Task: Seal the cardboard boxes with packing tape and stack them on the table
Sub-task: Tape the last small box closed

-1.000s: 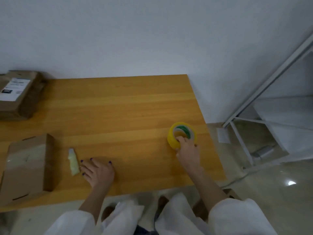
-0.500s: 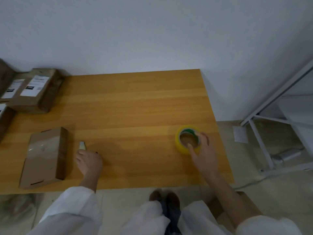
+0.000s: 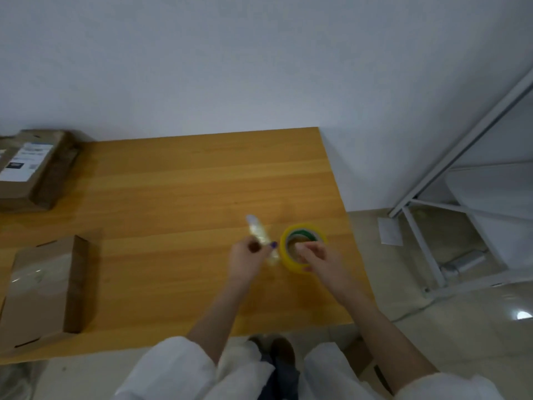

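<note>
Beside tape roll, left hand curled around strip

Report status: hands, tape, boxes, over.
Left hand grips a pale tool. Right hand grips the tape roll near the table edge. Near box lies apart at left, untouched.

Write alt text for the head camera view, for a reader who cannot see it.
A person's right hand holds a yellow tape roll on a wooden table while the left hand grips a pale, blurred object beside it. At the table's left sit a taped cardboard box near the front edge and a labelled box by the wall.
</note>
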